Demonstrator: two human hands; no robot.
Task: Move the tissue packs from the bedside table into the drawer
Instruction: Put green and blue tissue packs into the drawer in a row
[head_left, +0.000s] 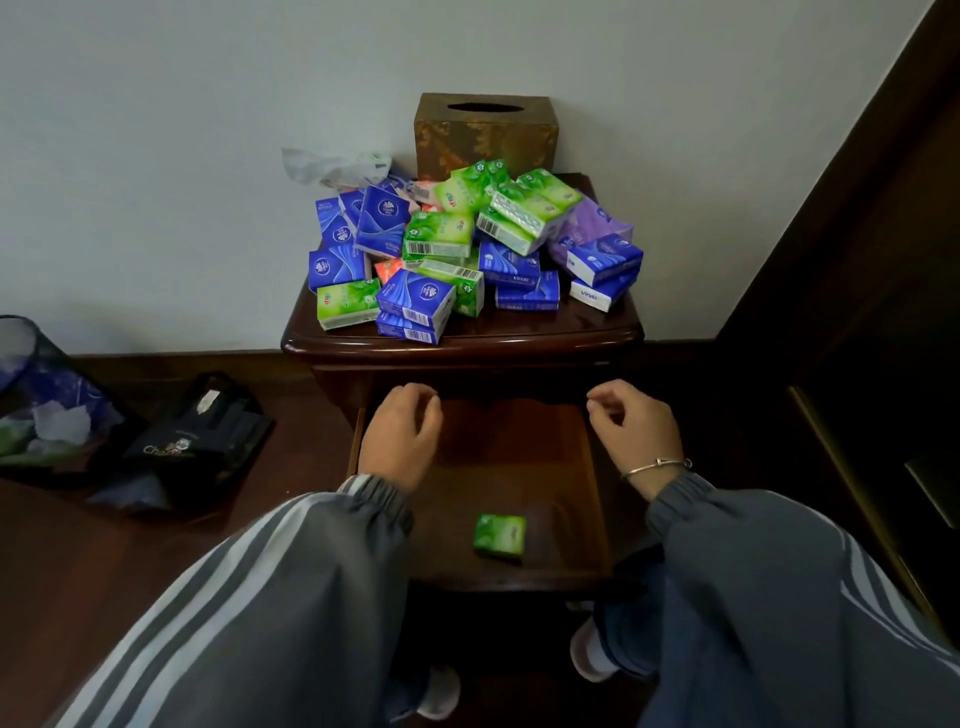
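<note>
In the head view, your tissue packs (467, 244) lay heaped on the bedside table (462, 340) in a loose pile of small glossy blocks. Many were deep blue with a white emblem, several bright green with barcodes showing, a few purple at the right, and a bit of orange-red showed between them. Some sat flat, others leaned on their neighbours. One green pack (500, 535) lay alone on the floor of the open drawer (498, 457), near its front edge. Your left hand (400, 436) hovered over the drawer's left side, fingers loosely curled and holding nothing. Your right hand (631, 431), with a thin bracelet (657, 466) at the wrist, hung over the right side in the same slack curl, empty too. Behind the pile a brown tissue box (485, 135) stood against the wall. A mesh waste bin (31, 395) and a black bag (202, 436) sat on the floor to the left.
</note>
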